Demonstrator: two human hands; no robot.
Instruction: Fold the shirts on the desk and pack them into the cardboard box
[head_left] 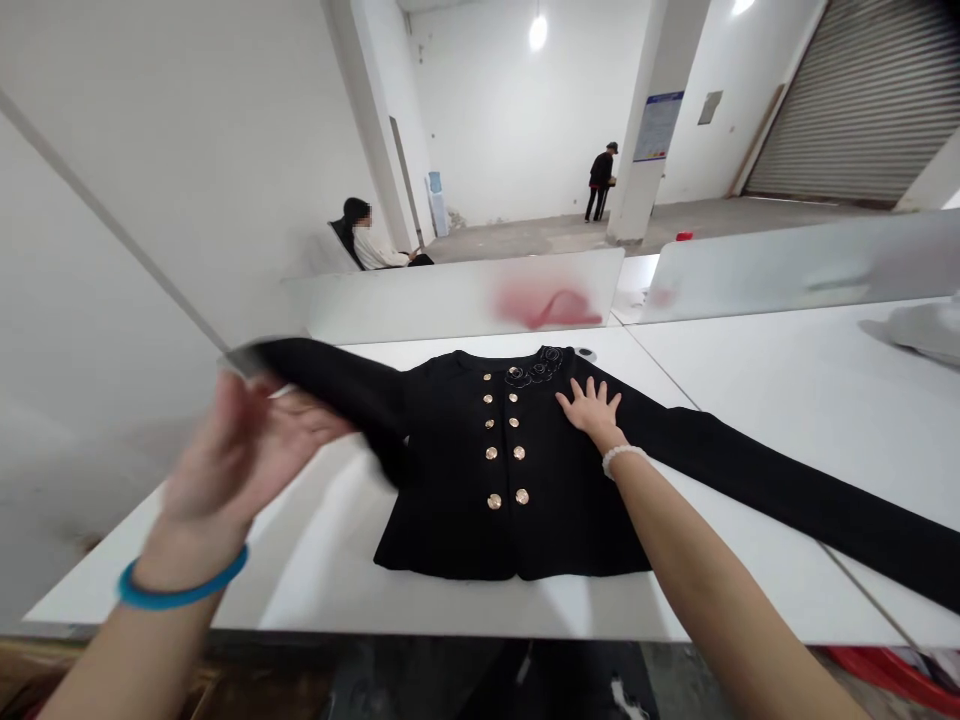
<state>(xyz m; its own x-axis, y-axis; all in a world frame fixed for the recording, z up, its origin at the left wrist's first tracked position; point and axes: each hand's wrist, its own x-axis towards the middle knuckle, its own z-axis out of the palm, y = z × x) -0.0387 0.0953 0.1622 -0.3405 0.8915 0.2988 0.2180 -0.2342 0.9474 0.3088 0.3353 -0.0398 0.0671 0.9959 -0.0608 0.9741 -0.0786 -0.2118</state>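
A black jacket (450, 470) lies front up on the white table, with two rows of gold buttons and dark flower trim by the neckline. My left hand (259, 440) is raised at the left and holds one jacket sleeve (337, 385) off the tabletop; both are smeared by motion. My right hand (592, 408) rests flat on the jacket's chest below the shoulder, fingers spread. The other sleeve (750, 450) stretches out to the right across the table.
Frosted divider panels (420, 295) run along the back edge of the white table (315, 590). A whitish object (930, 330) sits at the far right. Beyond are a seated person (371, 240), a standing person (601, 180) and a pillar (652, 130).
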